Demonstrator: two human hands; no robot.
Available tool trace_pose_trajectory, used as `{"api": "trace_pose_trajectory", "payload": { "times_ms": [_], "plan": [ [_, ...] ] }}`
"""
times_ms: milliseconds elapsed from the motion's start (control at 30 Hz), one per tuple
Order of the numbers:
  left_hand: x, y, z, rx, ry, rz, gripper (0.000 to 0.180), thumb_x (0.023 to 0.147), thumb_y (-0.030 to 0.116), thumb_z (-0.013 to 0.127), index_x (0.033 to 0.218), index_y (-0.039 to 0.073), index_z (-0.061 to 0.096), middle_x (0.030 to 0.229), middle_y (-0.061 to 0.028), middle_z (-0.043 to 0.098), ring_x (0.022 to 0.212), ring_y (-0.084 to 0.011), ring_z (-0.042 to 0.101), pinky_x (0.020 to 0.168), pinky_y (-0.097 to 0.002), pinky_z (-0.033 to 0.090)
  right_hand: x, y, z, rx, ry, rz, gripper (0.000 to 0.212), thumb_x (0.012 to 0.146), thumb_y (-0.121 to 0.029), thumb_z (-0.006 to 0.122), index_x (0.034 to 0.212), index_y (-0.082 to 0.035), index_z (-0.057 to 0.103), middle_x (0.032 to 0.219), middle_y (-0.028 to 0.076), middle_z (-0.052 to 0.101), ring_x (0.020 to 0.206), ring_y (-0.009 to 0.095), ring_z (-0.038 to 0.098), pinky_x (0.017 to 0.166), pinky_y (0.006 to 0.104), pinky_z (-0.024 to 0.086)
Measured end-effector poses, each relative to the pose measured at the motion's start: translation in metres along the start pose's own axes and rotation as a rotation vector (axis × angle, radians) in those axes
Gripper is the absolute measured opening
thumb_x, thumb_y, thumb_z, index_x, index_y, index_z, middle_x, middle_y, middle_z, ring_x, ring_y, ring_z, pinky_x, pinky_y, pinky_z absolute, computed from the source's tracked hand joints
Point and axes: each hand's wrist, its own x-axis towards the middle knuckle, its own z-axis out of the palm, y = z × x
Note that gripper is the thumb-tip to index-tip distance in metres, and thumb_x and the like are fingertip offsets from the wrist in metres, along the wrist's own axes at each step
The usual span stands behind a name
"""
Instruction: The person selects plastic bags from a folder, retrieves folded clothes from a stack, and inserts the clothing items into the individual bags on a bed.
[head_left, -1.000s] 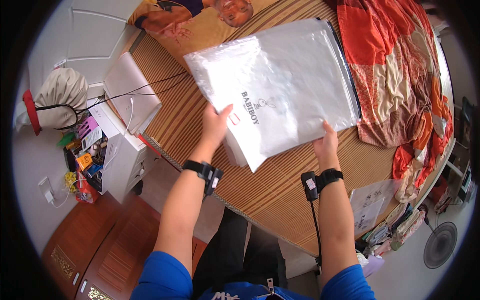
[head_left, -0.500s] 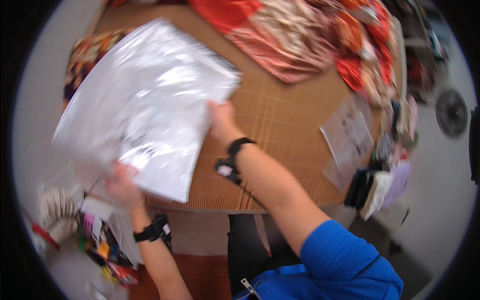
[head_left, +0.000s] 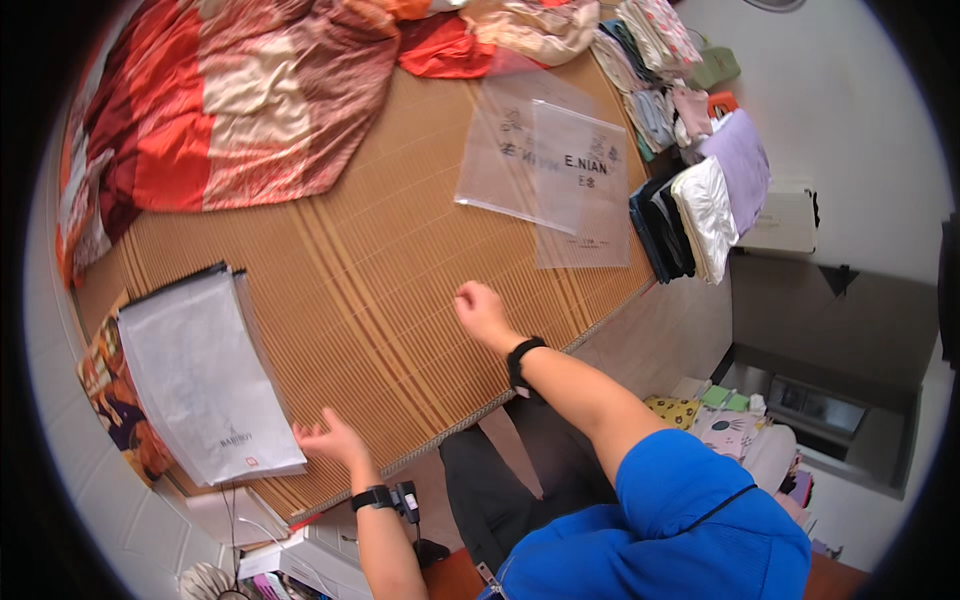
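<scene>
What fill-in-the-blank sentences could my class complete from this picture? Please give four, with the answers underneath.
1. The left hand is beside a stack of bags that is mostly ____ in colour.
2. The see-through bags lie nearer the right hand than the ____ hand.
3. The band at the right wrist is coloured ____.
4. The person's sleeve is coloured ____.

Answers: white; left; black; blue.

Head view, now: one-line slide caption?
Open left hand beside a stack of whitish plastic bags; right hand over the striped mat.
</scene>
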Motion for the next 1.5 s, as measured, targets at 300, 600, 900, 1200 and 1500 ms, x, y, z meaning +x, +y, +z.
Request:
{"api": "trace_pose_trajectory", "payload": {
  "times_ms": [300,600,900,1200,1500],
  "plan": [
    [-0.098,0.122,0.123,-0.415,-0.942,-0.019,0.008,0.091,0.011,0.056,0.087,0.004,0.056,0.073,0.0011,0.055,0.065,-0.0067,0.05,0.059,-0.0204,0.041,0.01,0.139,-0.151,-0.416,-0.018,0.447,0.055,0.085,-0.029,0.058,0.136,-0.016,0.039,0.146,0.013,0.029,0.134,0.035,0.027,0.107,0.0514,0.025],
    [-0.262,0.141,0.153,0.039,-0.95,0.268,0.016,0.083,0.017,0.064,0.088,0.002,0.06,0.077,-0.0076,0.064,0.071,-0.0148,0.059,0.067,-0.0301,0.049,0.019,0.208,-0.235,-0.335,-0.301,0.111,0.074,0.079,-0.032,0.062,0.144,-0.022,0.027,0.151,0.011,0.021,0.136,0.037,0.023,0.106,0.0594,0.023],
    [-0.432,0.315,0.162,0.169,-1.2,0.669,0.022,0.083,0.023,0.062,0.09,0.002,0.063,0.081,-0.0145,0.067,0.077,-0.027,0.065,0.072,-0.0356,0.051,0.008,0.207,-0.422,0.308,-0.044,0.006,0.024,0.083,-0.019,0.062,0.101,-0.002,0.062,0.093,0.017,0.065,0.088,0.031,0.063,0.078,0.0373,0.051],
    [-0.678,0.47,0.166,0.071,-0.963,1.189,0.022,0.077,0.027,0.066,0.095,0.014,0.062,0.101,-0.0054,0.06,0.105,-0.0276,0.049,0.09,-0.0427,0.034,-0.019,0.305,-0.647,0.028,0.426,-0.032,0.039,0.079,-0.015,0.063,0.116,-0.006,0.055,0.108,0.015,0.061,0.104,0.032,0.055,0.09,0.0404,0.043],
    [-0.941,0.562,0.23,-0.035,-0.896,1.232,0.037,0.075,0.026,0.068,0.107,0.014,0.056,0.125,-0.0107,0.044,0.119,-0.0304,0.039,0.099,-0.0469,0.024,-0.043,0.505,-0.852,-0.026,0.478,0.095,0.053,0.079,-0.015,0.065,0.128,-0.009,0.045,0.108,0.016,0.058,0.092,0.031,0.057,0.083,0.0405,0.046]
  ]
}}
